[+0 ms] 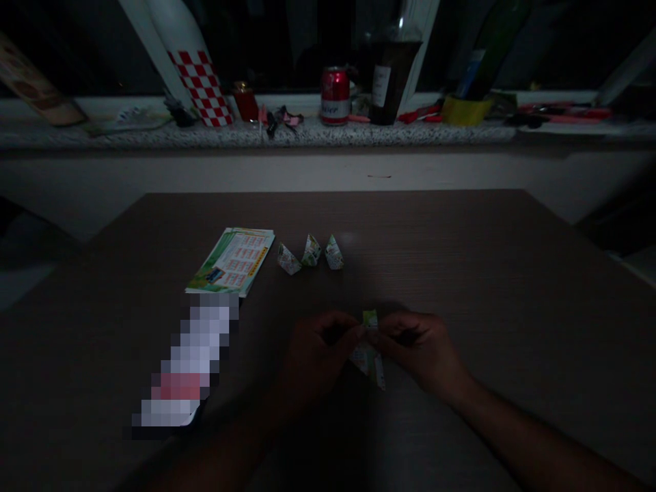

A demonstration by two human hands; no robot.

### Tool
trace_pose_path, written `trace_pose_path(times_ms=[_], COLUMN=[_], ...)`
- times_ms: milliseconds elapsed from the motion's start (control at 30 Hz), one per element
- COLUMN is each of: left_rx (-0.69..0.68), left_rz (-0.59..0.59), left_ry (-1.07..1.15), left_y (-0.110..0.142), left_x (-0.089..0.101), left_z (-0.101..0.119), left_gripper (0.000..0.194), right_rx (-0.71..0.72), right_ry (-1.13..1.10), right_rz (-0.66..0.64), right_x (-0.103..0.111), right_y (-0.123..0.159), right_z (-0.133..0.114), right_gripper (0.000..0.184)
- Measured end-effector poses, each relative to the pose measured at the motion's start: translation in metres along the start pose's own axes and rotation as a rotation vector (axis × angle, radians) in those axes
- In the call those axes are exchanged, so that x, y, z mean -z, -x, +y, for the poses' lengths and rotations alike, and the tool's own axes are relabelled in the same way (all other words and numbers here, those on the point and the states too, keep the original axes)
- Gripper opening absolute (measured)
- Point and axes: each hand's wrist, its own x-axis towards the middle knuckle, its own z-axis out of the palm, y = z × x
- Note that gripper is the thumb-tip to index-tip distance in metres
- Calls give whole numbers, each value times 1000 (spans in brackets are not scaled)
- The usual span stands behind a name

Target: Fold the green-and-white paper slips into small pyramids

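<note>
Green-and-white printed paper piece, folded (370, 362), pinched between both hands over the dark wood-grain table (461, 253).
On my feed, the left hand (322, 350) and right hand (429, 350) grip its upper part between thumb and fingers, fingertips close together; a short green end projects beyond the grip, a longer pointed end toward the wearer. In this dim light, I read the folds only roughly. Three small folded-paper pieces (311, 251) stand farther off.

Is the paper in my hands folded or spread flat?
Folded: the paper is narrow between the left hand and right hand, widening with a slanted edge below.
</note>
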Motion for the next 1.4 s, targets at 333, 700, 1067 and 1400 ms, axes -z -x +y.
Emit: trace_pose_path(times_ms=[333,700,1067,1400], left_rx=[-225,-1093,-1129,-888], left_rz=[40,84,65,108], left_ry=[-188,-685,-831,-884], left_y=[3,5,3,3], left_x=[1,16,16,14], left_z=[5,12,19,26], left_gripper=[8,11,12,14], right_rx=[166,447,277,355], right_ry=[51,250,82,310], right_rz=[97,-9,31,9], right_x=[1,13,8,11], right_y=[0,6,5,5], right_z=[-6,-13,-8,-11], right_gripper=[4,8,11,7])
